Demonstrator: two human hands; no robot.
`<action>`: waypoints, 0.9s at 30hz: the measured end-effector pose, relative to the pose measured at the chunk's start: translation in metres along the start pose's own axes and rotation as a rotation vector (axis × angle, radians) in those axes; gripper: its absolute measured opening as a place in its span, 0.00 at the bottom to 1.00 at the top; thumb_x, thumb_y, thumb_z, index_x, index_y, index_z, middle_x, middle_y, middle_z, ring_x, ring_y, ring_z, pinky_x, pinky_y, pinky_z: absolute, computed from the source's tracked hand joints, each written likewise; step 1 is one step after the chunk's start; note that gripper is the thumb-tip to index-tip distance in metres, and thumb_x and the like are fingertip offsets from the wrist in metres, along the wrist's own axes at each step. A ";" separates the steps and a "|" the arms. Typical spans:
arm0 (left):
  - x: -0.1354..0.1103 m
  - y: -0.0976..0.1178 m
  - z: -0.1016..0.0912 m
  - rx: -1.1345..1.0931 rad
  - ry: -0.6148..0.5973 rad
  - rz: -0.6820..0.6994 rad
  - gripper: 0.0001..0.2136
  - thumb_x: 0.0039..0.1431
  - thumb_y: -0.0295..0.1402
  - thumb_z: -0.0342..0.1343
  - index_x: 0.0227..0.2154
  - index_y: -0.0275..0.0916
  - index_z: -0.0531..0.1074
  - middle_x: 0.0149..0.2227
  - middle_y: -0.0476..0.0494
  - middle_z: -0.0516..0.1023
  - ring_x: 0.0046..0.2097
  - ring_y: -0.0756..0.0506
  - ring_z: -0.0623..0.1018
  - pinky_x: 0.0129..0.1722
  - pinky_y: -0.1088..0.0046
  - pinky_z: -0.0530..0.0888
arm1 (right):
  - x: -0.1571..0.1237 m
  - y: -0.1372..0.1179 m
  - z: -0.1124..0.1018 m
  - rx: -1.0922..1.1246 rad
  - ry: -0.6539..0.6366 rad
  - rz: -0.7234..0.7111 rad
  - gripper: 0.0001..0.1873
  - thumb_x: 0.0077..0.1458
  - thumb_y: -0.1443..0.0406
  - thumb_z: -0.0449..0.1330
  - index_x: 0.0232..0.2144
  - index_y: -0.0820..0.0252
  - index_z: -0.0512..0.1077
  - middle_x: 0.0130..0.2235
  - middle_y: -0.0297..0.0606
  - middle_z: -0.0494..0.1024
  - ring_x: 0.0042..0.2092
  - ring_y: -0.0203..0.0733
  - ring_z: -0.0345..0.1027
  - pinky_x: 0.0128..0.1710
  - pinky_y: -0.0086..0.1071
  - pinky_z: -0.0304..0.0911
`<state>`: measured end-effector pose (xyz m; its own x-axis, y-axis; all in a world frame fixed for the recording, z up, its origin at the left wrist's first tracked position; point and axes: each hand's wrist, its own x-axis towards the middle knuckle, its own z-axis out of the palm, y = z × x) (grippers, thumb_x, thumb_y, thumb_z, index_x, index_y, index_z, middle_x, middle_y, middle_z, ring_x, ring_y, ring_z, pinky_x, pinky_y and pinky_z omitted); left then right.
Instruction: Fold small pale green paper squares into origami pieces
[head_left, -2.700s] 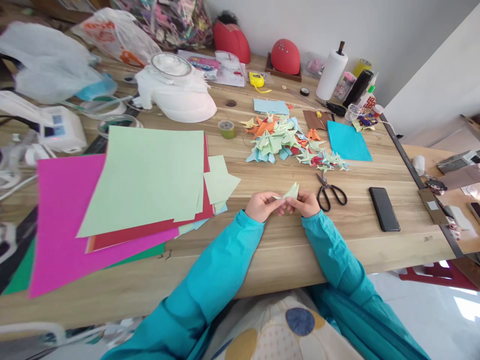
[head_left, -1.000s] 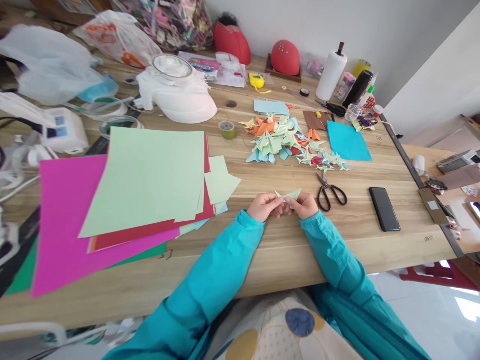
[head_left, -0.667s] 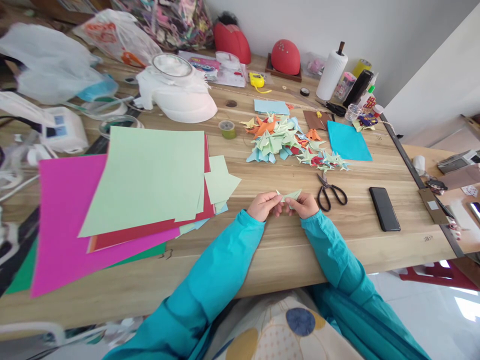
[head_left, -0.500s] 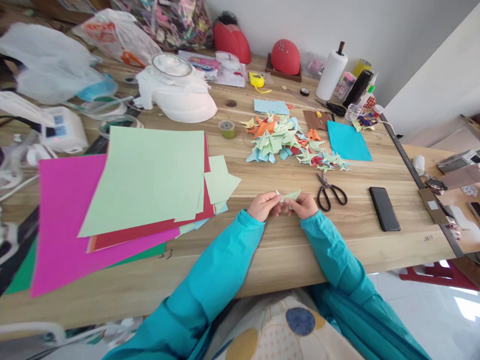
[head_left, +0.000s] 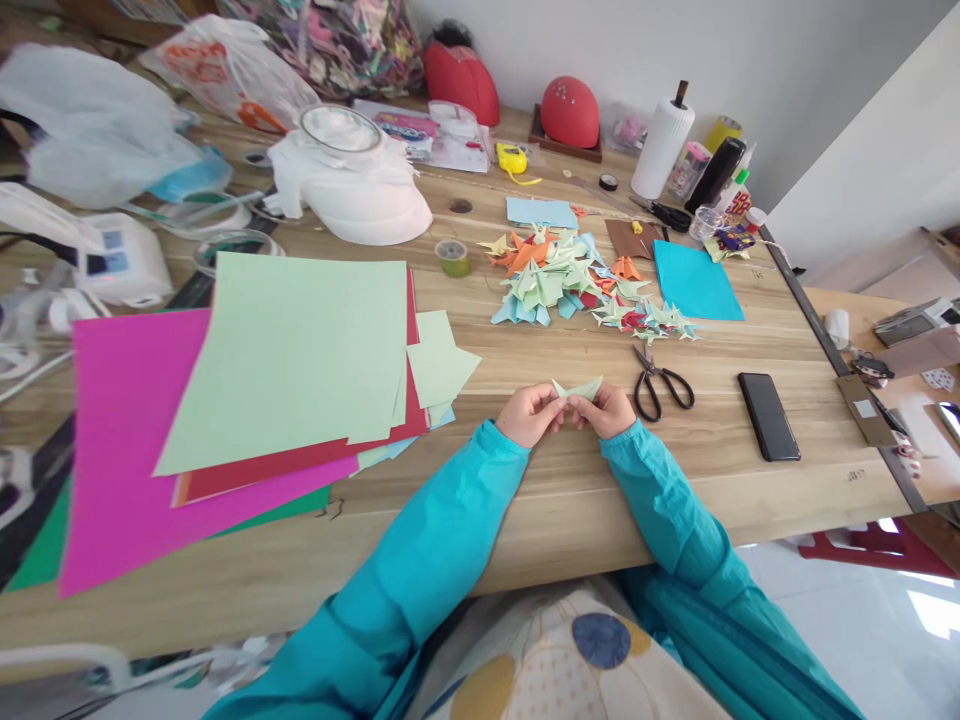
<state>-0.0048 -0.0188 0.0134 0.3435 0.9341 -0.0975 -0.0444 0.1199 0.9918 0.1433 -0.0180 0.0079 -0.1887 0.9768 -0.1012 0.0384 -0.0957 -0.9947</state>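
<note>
Both of my hands pinch a small folded pale green paper piece just above the wooden table. My left hand grips its left end with curled fingers. Its right end sits in the closed fingers of my right hand. Two pointed tips of the paper stick up between the hands. Black scissors lie just right of my right hand. A pile of folded paper figures in green, orange, blue and red lies beyond the hands.
Large sheets of pale green, red and pink paper are stacked at left. A black phone lies at right, a blue sheet behind it. A white bowl-topped object, plastic bags, a paper towel roll and bottles crowd the back.
The folded green piece has been turned from a raised triangle to a flatter shape with two tips. Both hands stay in nearly the same spot.
</note>
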 end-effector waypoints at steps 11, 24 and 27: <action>0.000 0.002 -0.001 -0.179 -0.054 -0.100 0.13 0.46 0.39 0.57 0.18 0.33 0.68 0.17 0.48 0.71 0.17 0.52 0.69 0.18 0.76 0.65 | -0.002 -0.010 0.000 0.068 -0.049 0.011 0.24 0.41 0.47 0.58 0.16 0.64 0.66 0.15 0.33 0.69 0.16 0.31 0.62 0.16 0.26 0.59; 0.001 -0.002 0.006 -0.360 -0.026 -0.103 0.12 0.43 0.39 0.59 0.19 0.32 0.71 0.19 0.46 0.71 0.21 0.51 0.71 0.19 0.75 0.68 | -0.003 -0.010 0.004 0.074 0.041 -0.036 0.25 0.41 0.47 0.58 0.14 0.63 0.64 0.15 0.33 0.68 0.16 0.31 0.61 0.15 0.26 0.59; 0.001 -0.002 0.006 -0.342 -0.016 -0.107 0.13 0.43 0.39 0.59 0.19 0.32 0.71 0.19 0.46 0.72 0.20 0.51 0.71 0.19 0.75 0.68 | -0.003 -0.012 0.001 0.077 -0.003 -0.010 0.23 0.40 0.48 0.60 0.16 0.64 0.65 0.15 0.34 0.69 0.17 0.32 0.62 0.16 0.27 0.60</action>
<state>0.0012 -0.0198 0.0115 0.3781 0.9049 -0.1954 -0.3175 0.3250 0.8908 0.1421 -0.0197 0.0199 -0.1915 0.9772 -0.0917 -0.0386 -0.1009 -0.9942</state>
